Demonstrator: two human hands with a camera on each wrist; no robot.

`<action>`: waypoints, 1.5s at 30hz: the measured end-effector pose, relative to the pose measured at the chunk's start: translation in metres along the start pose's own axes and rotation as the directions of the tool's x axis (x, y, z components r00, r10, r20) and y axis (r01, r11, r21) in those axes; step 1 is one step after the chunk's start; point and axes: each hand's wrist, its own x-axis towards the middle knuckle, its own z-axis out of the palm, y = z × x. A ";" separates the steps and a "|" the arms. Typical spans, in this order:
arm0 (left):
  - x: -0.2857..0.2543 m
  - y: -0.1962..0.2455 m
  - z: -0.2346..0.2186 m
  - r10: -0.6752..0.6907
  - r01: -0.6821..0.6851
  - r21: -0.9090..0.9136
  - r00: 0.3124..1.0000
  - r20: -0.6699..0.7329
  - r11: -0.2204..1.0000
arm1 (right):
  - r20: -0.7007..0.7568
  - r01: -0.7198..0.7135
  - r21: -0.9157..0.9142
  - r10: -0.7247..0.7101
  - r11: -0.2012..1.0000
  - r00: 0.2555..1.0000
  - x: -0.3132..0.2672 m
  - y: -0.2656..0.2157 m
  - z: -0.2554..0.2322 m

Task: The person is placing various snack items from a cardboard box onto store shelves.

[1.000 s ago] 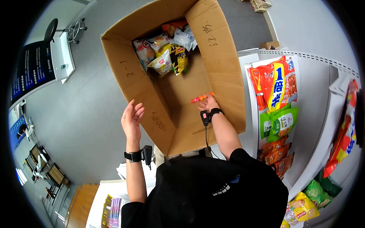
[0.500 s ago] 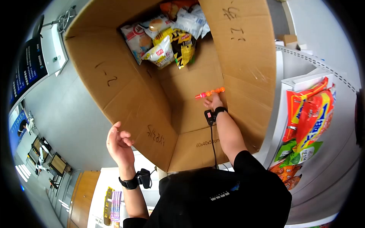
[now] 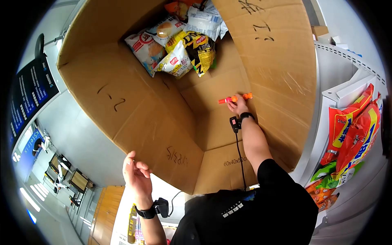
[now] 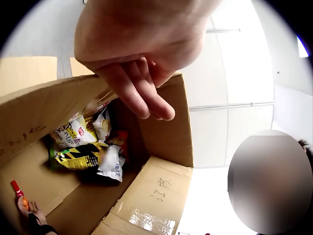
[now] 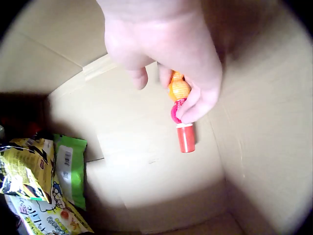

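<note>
My right hand (image 3: pixel 238 108) reaches down inside a tall cardboard box (image 3: pixel 288 81), near its right wall. In the right wrist view its fingers curl round a knobbly orange and pink tube (image 5: pixel 179 91) with a red cap (image 5: pixel 186 139). The tube lies close over the box floor, its cap pointing away from the palm; part of it hides behind the fingers. Outside the box, by its near left edge, my left hand (image 3: pixel 138 178) is raised with loosely bent fingers and nothing in it. Several snack bags (image 3: pixel 177 61) are heaped at the box's far end.
Shelves (image 3: pixel 326 102) with red snack bags (image 3: pixel 355 126) stand right of the box. A white table (image 3: pixel 126 212) is at the near left. A dark screen (image 3: pixel 34 102) stands farther left. A cable (image 3: pixel 240 159) runs from the right wrist camera (image 3: pixel 234 123) toward the body.
The head view has moved closer over the box. My right hand has gone from open fingers beside the tube to gripping it. My left hand stays raised and loose outside the box.
</note>
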 end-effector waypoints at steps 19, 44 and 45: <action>0.006 0.005 -0.006 -0.045 0.052 -0.042 0.989 0.139 0.998 | 0.209 0.054 -0.269 0.004 0.962 0.978 -0.077 0.013 0.051; 0.023 0.002 -0.026 0.029 -0.087 0.056 0.757 0.653 0.995 | 0.715 0.571 -0.011 -0.393 0.821 0.578 -0.479 0.101 -0.028; 0.024 0.005 -0.026 0.029 -0.106 0.069 0.721 0.693 0.992 | 0.753 0.578 -0.016 -0.370 0.816 0.544 -0.496 0.107 -0.041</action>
